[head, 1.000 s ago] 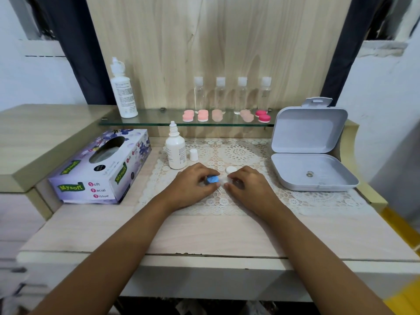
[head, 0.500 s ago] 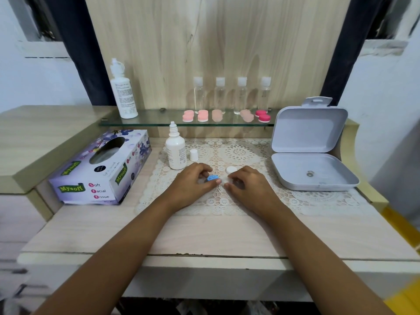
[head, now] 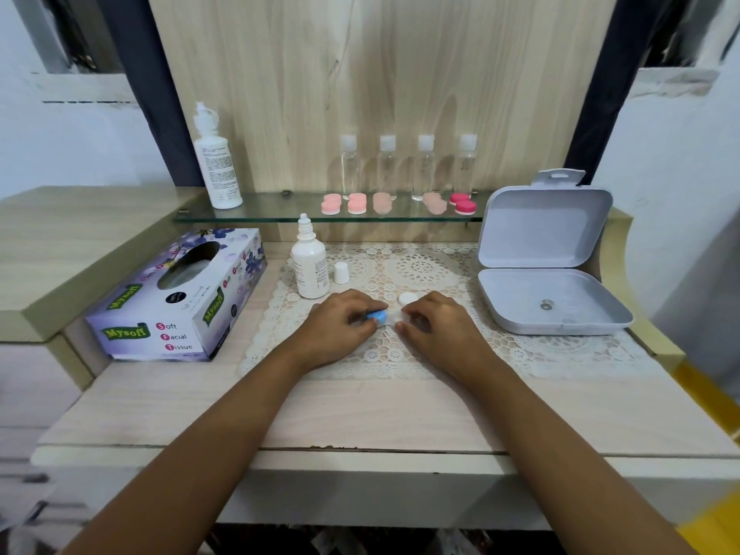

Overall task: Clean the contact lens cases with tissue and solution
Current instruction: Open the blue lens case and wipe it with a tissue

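My left hand (head: 340, 329): fingers pinch the blue cap (head: 377, 315), mid-table.
My right hand (head: 438, 329): fingers curled on the white lens case (head: 393, 317), touching the cap.
Tissue box (head: 176, 302): table's left edge.
Solution bottle (head: 309, 270): upright behind my left hand.

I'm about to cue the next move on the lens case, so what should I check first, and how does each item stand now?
1. Left hand pinches the blue cap: ok.
2. Right hand hold: cannot tell, hidden under the hand.
3. Solution bottle upright and uncapped, bottle cap beside it: ok.
4. White cap lies on the lace mat beside the right hand: ok.
5. Tissue ready: not ok, none seen outside the tissue box.
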Tool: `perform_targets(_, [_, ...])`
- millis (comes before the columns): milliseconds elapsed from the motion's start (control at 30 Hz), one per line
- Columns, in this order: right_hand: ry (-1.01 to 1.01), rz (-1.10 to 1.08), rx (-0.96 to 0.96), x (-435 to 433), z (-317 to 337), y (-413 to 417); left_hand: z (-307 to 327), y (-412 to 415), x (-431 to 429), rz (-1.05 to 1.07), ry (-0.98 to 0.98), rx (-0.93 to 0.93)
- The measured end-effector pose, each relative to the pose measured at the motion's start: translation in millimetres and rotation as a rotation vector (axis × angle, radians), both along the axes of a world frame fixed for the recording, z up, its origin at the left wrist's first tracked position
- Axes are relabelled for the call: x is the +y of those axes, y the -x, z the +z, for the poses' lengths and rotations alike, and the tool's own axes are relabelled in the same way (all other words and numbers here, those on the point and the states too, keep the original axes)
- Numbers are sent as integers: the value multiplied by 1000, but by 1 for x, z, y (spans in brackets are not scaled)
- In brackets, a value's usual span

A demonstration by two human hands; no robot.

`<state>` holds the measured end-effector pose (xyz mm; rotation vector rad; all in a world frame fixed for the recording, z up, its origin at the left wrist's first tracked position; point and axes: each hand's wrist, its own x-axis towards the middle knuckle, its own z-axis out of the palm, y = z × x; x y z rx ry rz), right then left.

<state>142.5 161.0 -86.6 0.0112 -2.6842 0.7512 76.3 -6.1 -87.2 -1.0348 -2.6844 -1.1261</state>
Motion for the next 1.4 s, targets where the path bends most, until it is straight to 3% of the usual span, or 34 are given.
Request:
perform_targets(167, [10, 6, 19, 0, 0, -1, -2, 1, 1, 91, -6, 4])
perform_targets(433, [-1, 2, 5, 0, 1, 0, 0, 2, -1, -6, 29, 8])
perform_targets(767, [-6, 9, 17, 0, 0, 0, 2, 0, -1, 20, 64, 27])
perform_targets(1033, [5, 9, 28, 0, -1, 0, 0, 0, 4, 127, 38, 52])
perform_targets(1167, [11, 13, 32, 0, -1, 1, -2, -2, 2, 74, 111, 43])
perform_targets(1400, [22, 13, 30, 0, -1, 0, 2, -5, -1, 4, 0, -2])
